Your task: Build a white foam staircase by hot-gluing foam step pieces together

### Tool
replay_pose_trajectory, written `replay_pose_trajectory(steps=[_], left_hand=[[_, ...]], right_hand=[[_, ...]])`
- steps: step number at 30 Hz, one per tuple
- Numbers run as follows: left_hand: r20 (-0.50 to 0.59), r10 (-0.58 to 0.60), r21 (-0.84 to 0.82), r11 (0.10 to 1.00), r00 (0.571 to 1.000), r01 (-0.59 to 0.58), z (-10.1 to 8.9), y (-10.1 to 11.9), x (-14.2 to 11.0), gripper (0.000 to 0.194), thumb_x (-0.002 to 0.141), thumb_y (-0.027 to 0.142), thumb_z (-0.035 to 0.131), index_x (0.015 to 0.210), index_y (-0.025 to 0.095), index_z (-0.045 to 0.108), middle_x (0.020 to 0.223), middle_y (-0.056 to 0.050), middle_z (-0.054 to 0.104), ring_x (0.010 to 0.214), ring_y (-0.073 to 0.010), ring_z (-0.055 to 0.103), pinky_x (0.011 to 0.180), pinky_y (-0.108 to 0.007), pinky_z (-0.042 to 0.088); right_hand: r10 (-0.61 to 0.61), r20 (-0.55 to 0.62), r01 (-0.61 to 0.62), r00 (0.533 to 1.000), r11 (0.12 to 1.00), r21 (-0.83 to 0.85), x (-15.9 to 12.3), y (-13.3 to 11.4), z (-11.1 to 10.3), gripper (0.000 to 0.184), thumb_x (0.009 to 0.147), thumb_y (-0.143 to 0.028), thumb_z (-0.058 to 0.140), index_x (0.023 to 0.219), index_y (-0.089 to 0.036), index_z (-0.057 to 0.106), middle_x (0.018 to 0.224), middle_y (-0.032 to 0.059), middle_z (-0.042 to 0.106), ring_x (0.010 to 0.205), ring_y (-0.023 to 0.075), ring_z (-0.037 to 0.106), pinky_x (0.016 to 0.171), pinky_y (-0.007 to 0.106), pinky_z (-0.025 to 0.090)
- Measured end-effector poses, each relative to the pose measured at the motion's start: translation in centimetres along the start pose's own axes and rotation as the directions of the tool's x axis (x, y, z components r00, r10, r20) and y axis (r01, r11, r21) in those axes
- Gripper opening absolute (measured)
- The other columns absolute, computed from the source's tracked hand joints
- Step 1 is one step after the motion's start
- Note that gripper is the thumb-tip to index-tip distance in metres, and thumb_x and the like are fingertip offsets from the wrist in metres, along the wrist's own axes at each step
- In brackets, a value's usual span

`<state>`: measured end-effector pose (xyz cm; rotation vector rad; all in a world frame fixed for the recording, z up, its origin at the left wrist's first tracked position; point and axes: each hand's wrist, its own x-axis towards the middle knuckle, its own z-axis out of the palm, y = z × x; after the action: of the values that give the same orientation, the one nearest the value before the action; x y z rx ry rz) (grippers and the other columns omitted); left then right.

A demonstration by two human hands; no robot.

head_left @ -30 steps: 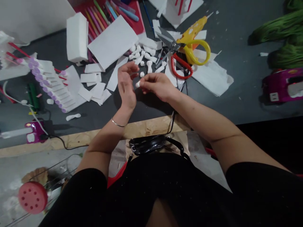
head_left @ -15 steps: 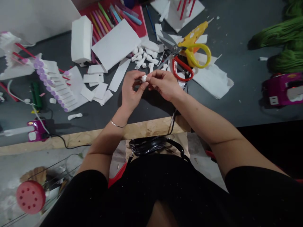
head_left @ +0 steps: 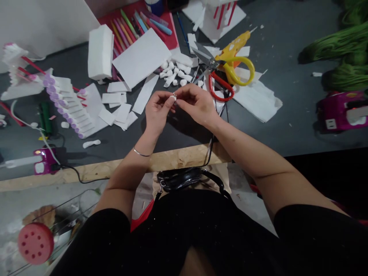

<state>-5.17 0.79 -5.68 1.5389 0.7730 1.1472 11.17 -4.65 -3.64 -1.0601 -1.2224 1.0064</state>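
Note:
My left hand (head_left: 156, 111) and my right hand (head_left: 196, 103) meet above the dark table (head_left: 287, 126), fingertips pinched together on one small white foam piece (head_left: 173, 97). Just beyond them lies a heap of several similar small white foam pieces (head_left: 175, 74). Red-handled and yellow-handled scissors (head_left: 224, 73) lie to the right of that heap, on torn white sheets (head_left: 255, 97).
White foam blocks (head_left: 100, 51) and cut strips (head_left: 115, 103) lie left of my hands, with a row of purple-tipped white pieces (head_left: 66, 107). Coloured pens (head_left: 135, 23) rest on a red tray. Purple glue guns (head_left: 342, 109) and green yarn (head_left: 342, 42) are at the right.
A second ago my left hand was open beside the right, which held the small white piece. My left fingers have since closed onto it, so both hands now pinch it together.

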Motion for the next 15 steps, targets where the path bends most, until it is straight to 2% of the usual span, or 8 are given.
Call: replay_pose_trajectory(steps=[3, 7, 10, 15], left_hand=[[-0.018, -0.037, -0.046, 0.998, 0.999, 0.037, 0.2, -0.08, 0.04, 0.046, 0.083, 0.069, 0.08, 0.094, 0.025, 0.07, 0.081, 0.003, 0.07, 0.063, -0.0085, 0.066, 0.054, -0.02, 0.053], [-0.037, -0.035, -0.079, 0.996, 0.999, 0.032, 0.41, 0.18, -0.08, 0.045, 0.082, 0.068, 0.082, 0.093, 0.025, 0.071, 0.08, 0.003, 0.07, 0.062, -0.0081, 0.066, 0.054, -0.02, 0.053], [-0.021, -0.049, -0.1, 0.994, 0.999, 0.047, 0.52, 0.37, -0.18, 0.045, 0.082, 0.067, 0.082, 0.093, 0.025, 0.071, 0.077, 0.004, 0.069, 0.059, -0.0072, 0.065, 0.055, -0.02, 0.054], [-0.026, -0.046, -0.134, 0.99, 0.999, 0.042, 0.82, 0.45, -0.43, 0.041, 0.084, 0.063, 0.083, 0.094, 0.025, 0.071, 0.076, 0.004, 0.068, 0.059, -0.0069, 0.065, 0.054, -0.019, 0.054]], right_hand=[[-0.019, -0.008, 0.019, 1.0, 1.0, 0.004, -0.09, -0.11, 0.03, 0.034, 0.086, -0.053, 0.082, 0.099, -0.023, 0.072, 0.095, 0.0002, 0.072, 0.091, 0.0148, 0.068, 0.088, 0.032, 0.058], [0.035, -0.004, -0.035, 0.999, 0.999, 0.038, 0.02, 0.1, 0.01, 0.037, 0.083, -0.054, 0.084, 0.101, -0.023, 0.073, 0.096, -0.0006, 0.072, 0.089, 0.0139, 0.068, 0.086, 0.031, 0.059], [0.054, 0.006, -0.055, 0.999, 0.997, 0.051, 0.08, 0.13, -0.05, 0.033, 0.085, -0.051, 0.082, 0.101, -0.024, 0.072, 0.094, -0.0013, 0.069, 0.087, 0.013, 0.067, 0.084, 0.03, 0.059], [-0.022, -0.019, 0.022, 1.0, 1.0, -0.015, -0.05, -0.34, 0.0, 0.023, 0.089, -0.044, 0.078, 0.094, -0.022, 0.072, 0.087, -0.0016, 0.067, 0.08, 0.0124, 0.064, 0.079, 0.03, 0.057]])
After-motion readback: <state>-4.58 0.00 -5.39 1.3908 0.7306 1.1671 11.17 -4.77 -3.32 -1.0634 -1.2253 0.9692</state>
